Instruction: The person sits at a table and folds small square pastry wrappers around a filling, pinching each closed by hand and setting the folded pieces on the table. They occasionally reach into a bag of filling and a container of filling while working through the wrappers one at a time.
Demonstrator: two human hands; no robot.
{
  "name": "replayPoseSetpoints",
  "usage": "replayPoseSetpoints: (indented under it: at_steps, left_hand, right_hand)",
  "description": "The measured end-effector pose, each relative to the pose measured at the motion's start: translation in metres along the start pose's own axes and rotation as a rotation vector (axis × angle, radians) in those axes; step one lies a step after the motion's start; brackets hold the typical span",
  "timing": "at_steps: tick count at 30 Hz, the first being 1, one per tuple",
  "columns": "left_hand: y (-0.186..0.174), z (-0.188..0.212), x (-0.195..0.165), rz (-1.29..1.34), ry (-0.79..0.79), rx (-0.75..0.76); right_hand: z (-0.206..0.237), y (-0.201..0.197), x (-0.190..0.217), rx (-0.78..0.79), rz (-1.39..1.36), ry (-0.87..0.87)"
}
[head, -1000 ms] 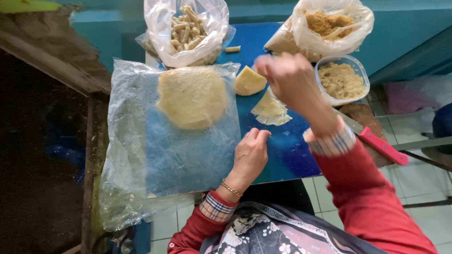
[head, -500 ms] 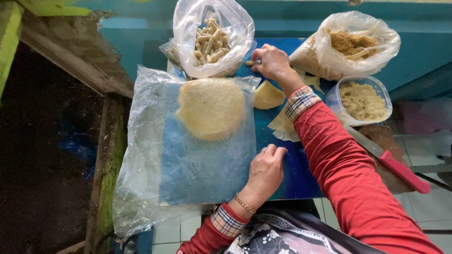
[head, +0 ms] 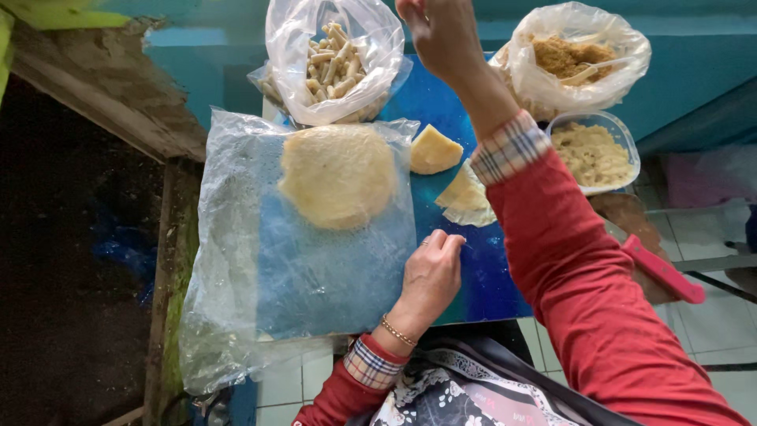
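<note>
Left hand (head: pixel 430 272): I press it curled on the plastic sheet (head: pixel 315 260), pinning firmly. Right hand (head: pixel 441 31): far, by stick bag (head: pixel 335 67), grip unclear.

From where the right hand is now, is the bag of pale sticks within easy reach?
Probably yes. The right hand is raised just right of the bag of pale sticks, whose open top faces up, and nothing lies between them.

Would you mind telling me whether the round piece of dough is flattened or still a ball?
Flattened: the dough lies as a thin round disc on the clear plastic sheet, spread over the blue board.
</note>
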State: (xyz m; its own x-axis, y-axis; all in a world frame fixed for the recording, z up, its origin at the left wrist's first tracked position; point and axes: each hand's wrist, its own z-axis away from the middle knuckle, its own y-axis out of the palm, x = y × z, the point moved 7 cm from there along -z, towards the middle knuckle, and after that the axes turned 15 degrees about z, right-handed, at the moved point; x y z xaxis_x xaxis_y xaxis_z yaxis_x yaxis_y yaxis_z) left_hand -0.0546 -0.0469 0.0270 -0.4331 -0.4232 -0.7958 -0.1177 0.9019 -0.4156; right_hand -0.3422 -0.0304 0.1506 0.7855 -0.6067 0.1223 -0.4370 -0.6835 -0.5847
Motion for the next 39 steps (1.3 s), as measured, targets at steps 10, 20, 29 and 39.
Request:
replayPoseSetpoints:
  at_steps: [10, 20, 29, 39]
  left_hand:
    - [0.009, 0.001, 0.007, 0.004, -0.052, -0.027]
    - [0.013, -0.009, -0.006, -0.249, 0.035, -0.077]
    - [0.02, -0.015, -0.014, -0.402, 0.027, 0.03]
    - [0.046, -0.022, -0.005, -0.382, 0.097, 0.086]
  right_hand:
    - [0.201, -0.107, 0.07, 0.683, 0.049, 0.054]
    - [0.23, -0.136, 0.069, 0.448, 0.12, 0.161]
    - [0.25, -0.173, 0.052, 0.446, 0.188, 0.303]
    - [0.254, -0.163, 0.079, 0.442, 0.334, 0.237]
